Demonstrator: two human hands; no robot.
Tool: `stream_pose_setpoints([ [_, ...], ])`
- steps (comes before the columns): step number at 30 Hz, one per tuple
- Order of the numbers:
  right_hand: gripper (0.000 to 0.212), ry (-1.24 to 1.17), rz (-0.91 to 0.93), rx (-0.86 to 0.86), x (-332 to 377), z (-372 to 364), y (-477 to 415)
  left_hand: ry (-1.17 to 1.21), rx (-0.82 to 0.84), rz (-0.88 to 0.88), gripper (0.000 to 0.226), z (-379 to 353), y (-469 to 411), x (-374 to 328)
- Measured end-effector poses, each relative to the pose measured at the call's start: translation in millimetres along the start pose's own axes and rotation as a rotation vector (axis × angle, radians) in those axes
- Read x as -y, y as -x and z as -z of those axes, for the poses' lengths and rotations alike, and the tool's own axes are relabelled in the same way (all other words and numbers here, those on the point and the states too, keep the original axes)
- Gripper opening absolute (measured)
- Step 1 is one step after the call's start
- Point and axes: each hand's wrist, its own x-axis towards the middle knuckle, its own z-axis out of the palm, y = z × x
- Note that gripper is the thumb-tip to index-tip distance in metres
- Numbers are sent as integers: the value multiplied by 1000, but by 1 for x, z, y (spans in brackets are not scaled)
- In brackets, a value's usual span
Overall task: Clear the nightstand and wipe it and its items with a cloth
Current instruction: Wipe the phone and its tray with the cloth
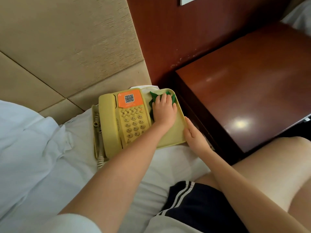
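Head view: my left hand [164,111] is pressing the green cloth [173,99], fingers flat, onto the yellow phone [133,121] lying on the bed [159,165]. My right hand [193,133], fingers straight, is touching the phone's edge, with the nightstand [252,91] just right of it.

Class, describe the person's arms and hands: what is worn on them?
The left hand and right hand are bare: no gloves, rings or watch visible. The forearms are uncovered; a white short sleeve shows on the left upper arm.
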Motion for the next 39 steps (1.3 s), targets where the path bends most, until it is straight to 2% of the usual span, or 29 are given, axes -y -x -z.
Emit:
stream_pose_setpoints([
  [3,49,-42,-38,61,-5,2,-3,33,80,-136,42,3,21,-1],
  [6,51,-124,-66,119,-2,10,-3,66,286,-257,48,13,53,4],
  [9,64,-262,-40,221,-4,15,0,-127,383,-313,50,19,61,9],
  [11,74,-270,-5,285,-9,16,-2,-214,373,-268,50,22,46,9],
  [13,81,-249,11,326,-7,19,-1,-194,349,-165,50,22,21,10],
  [16,91,-188,23,336,-9,21,0,-35,244,32,51,16,-15,14],
  [18,97,-164,41,345,-11,19,0,121,97,148,51,12,-24,14],
  [20,101,-144,34,324,-15,16,-3,182,-4,187,43,8,-22,13],
  [23,103,-155,36,306,-17,15,-4,172,28,85,40,8,-10,8],
  [29,99,-226,58,274,-17,14,-2,172,226,-207,48,30,51,-3],
  [33,95,-234,67,260,-19,12,-2,-45,369,-394,51,35,76,11],
  [36,95,-220,63,249,-20,12,-3,-149,374,-383,51,33,65,13],
  [39,89,-221,83,255,-20,11,-3,-179,324,-198,50,25,32,10],
])
